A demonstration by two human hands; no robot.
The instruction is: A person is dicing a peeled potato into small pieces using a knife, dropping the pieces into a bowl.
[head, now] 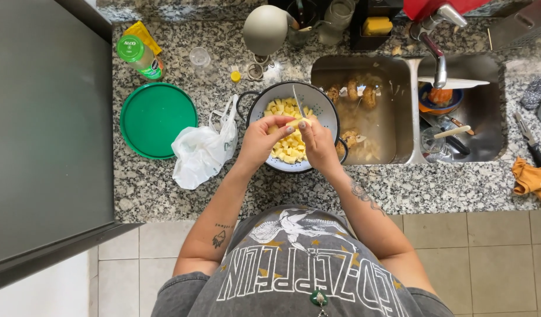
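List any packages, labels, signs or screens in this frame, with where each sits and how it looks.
Bottle: far left of the counter, lying tilted; clear body, green cap, green and white label with some red.
Yellow packet: behind the bottle, flat and crumpled.
Plastic bag: left of the colander, white, crumpled, handles up.
Shirt print: on the person's grey shirt, white lettering and a bird figure.
No signs or screens visible.

On my bench, far left: 1 green-capped bottle (pixel 139 56) with a green and orange label, lying against 1 yellow packet (pixel 143 35). No screens or signs.
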